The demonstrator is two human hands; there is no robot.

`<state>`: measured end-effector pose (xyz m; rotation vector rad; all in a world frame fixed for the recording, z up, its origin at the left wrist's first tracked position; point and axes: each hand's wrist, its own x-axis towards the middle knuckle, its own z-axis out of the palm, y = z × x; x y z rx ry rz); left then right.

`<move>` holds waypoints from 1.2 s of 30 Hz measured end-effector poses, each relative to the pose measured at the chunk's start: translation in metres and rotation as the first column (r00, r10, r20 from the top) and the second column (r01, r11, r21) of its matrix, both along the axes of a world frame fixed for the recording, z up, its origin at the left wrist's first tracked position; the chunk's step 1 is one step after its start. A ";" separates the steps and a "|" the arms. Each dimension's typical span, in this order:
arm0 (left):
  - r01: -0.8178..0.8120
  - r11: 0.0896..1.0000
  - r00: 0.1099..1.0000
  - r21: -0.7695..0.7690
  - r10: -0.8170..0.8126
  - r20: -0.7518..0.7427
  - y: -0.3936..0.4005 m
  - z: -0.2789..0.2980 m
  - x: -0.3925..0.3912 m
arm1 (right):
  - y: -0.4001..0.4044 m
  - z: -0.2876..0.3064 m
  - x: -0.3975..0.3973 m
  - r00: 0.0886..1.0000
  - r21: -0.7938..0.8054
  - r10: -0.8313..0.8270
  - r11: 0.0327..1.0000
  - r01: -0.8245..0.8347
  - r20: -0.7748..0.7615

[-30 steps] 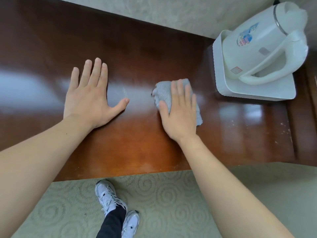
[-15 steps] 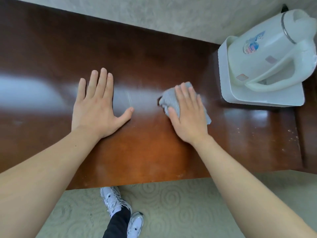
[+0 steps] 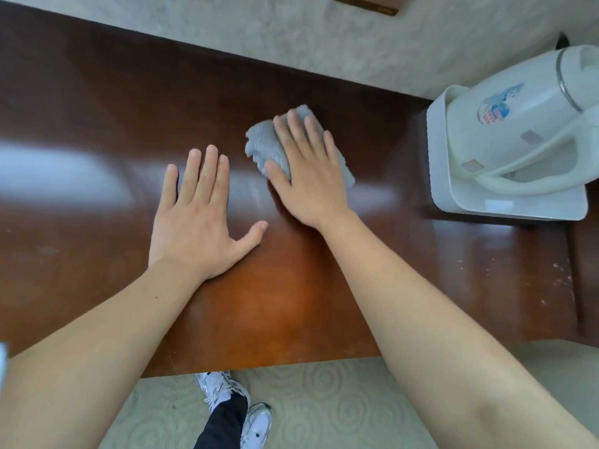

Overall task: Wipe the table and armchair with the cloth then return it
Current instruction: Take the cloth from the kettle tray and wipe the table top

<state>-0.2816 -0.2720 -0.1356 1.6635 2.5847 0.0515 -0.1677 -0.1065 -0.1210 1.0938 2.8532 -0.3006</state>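
A glossy dark-brown wooden table fills most of the view. A small grey cloth lies on it near the middle, and my right hand presses flat on top of it, covering most of the cloth. My left hand rests flat on the tabletop just left of it, fingers spread, holding nothing. No armchair is in view.
A white electric kettle stands on a white tray at the table's right end, against the pale wall. Small crumbs or chips dot the wood at the right edge. Patterned carpet and my shoes lie below the front edge.
My right hand has slid the cloth away from me and to the left, closer to my left hand. The left hand stays flat on the table.
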 end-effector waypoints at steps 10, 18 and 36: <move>-0.027 1.000 1.000 0.006 0.027 0.014 -0.002 0.003 0.003 | -0.131 0.002 0.133 0.984 -0.078 -0.176 0.981 0.176 0.012; -0.020 0.995 1.000 0.099 0.021 -0.005 -0.004 0.000 0.005 | -0.136 0.002 0.180 0.999 -0.105 -0.032 0.994 0.035 0.031; 0.059 0.996 0.995 0.072 -0.064 0.072 -0.008 0.021 0.152 | -0.035 0.002 0.231 0.984 -0.074 -0.177 0.982 0.176 -0.004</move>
